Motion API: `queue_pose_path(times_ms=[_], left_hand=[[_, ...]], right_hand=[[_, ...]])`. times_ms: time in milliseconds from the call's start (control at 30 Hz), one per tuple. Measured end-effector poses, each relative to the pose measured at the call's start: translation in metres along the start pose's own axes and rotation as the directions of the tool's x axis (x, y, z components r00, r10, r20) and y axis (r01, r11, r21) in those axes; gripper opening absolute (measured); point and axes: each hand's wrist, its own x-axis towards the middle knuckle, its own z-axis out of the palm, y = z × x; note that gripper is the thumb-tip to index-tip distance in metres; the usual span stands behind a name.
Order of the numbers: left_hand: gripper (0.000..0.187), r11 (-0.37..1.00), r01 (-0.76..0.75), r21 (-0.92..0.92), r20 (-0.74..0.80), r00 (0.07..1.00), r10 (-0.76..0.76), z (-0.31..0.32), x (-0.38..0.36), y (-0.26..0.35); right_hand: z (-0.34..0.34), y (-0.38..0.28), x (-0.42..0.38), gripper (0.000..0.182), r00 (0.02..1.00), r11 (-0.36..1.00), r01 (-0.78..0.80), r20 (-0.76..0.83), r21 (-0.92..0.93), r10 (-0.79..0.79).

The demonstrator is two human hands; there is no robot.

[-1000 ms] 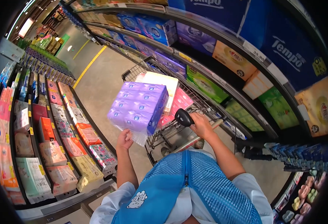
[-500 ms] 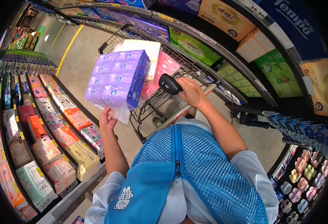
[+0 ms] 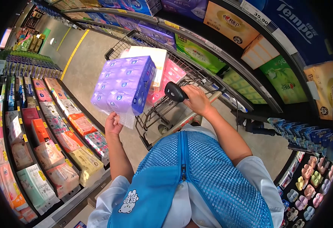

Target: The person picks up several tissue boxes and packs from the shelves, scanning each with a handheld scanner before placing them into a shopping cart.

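Note:
My left hand (image 3: 113, 124) is closed on the loose clear wrap at the lower edge of a purple pack of tissue rolls (image 3: 122, 85). The pack is tilted, its printed side facing right, above the near left part of a wire shopping cart (image 3: 141, 129). In my right hand (image 3: 196, 99), fingers wrapped round its grip, is a black handheld scanner (image 3: 175, 92) pointing left toward the packs. Behind the purple pack, a cream-coloured pack (image 3: 159, 60) and a pink pack (image 3: 173, 74) lie in the cart. Part of the cart is hidden under these packs.
Left of me, a sloped display shelf (image 3: 64, 176) holds rows of tissue packs. Tall shelving with large tissue packs, including a green pack (image 3: 282, 81), runs along the right. Slippers (image 3: 310, 178) hang at lower right. A yellow line (image 3: 73, 53) marks the aisle floor.
The whole view has shifted slightly, with the cart, the purple pack and both hands appearing a little lower and further right. Both hands keep their holds.

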Motion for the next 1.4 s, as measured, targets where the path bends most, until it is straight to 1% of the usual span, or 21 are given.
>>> queue_pose_path(times_ms=[133, 233, 333, 433, 533, 633, 733, 833, 1000, 1133, 1233, 1333, 1400], left_hand=[[0.009, 1.0, 0.014, -0.004, 0.031, 0.999, -0.014, 0.001, -0.001, 0.001], [0.009, 1.0, 0.001, 0.022, 0.011, 1.0, -0.002, 0.0, 0.0, 0.002], [0.009, 1.0, -0.002, -0.022, -0.012, 1.0, 0.002, -0.006, 0.004, 0.002], [0.01, 0.999, 0.04, -0.018, 0.025, 0.999, -0.04, -0.009, 0.006, 0.004], [0.011, 0.999, 0.038, -0.019, -0.01, 0.999, -0.038, -0.003, 0.003, 0.002], [0.011, 1.0, 0.0, 0.026, -0.042, 0.999, 0.002, 0.001, 0.0, 0.0], [0.01, 0.999, 0.002, 0.052, 0.017, 1.0, -0.003, -0.003, 0.0, 0.001], [0.009, 0.999, 0.015, 0.037, 0.02, 1.0, -0.016, -0.005, 0.003, 0.002], [0.008, 1.0, -0.013, -0.002, -0.049, 0.999, 0.013, -0.001, 0.001, -0.001], [0.007, 1.0, -0.004, 0.012, -0.088, 0.996, 0.005, 0.005, 0.0, -0.001], [0.007, 1.0, 0.014, -0.008, -0.017, 1.0, -0.014, 0.0, 0.002, 0.0], [0.007, 1.0, 0.011, 0.006, 0.005, 1.0, -0.011, -0.005, 0.004, 0.0], [0.007, 1.0, -0.004, 0.003, -0.008, 1.0, 0.004, -0.005, 0.003, -0.001]], right_hand=[[-0.003, -0.003, 0.0, 0.04, 1.0, 1.0, -0.003, 0.024, 0.001, 0.003], [0.0, 0.001, 0.001, 0.038, 1.0, 1.0, -0.001, 0.02, 0.008, 0.001], [0.002, 0.003, 0.0, 0.038, 1.0, 1.0, 0.013, 0.003, 0.008, -0.013], [0.0, 0.002, 0.0, 0.039, 1.0, 1.0, 0.019, 0.005, 0.009, -0.019], [-0.001, 0.0, 0.0, 0.039, 1.0, 1.0, 0.022, -0.003, 0.018, -0.022], [0.0, 0.0, -0.001, 0.04, 1.0, 0.999, 0.024, -0.02, 0.028, -0.023], [0.001, -0.001, -0.001, 0.04, 0.999, 0.999, 0.032, -0.032, 0.042, -0.031], [0.0, 0.0, 0.0, 0.04, 0.998, 0.998, 0.042, -0.041, 0.045, -0.041], [-0.005, -0.007, -0.001, 0.036, 0.996, 0.997, 0.047, -0.073, 0.056, -0.043], [-0.002, -0.004, -0.001, 0.04, 0.997, 0.998, 0.052, -0.062, 0.042, -0.049], [-0.001, -0.002, -0.001, 0.04, 0.997, 0.997, 0.058, -0.06, 0.051, -0.055], [-0.004, -0.005, -0.001, 0.04, 0.997, 0.997, 0.056, -0.063, 0.05, -0.052], [-0.007, -0.009, -0.001, 0.039, 0.998, 0.998, 0.043, -0.058, 0.05, -0.04]])
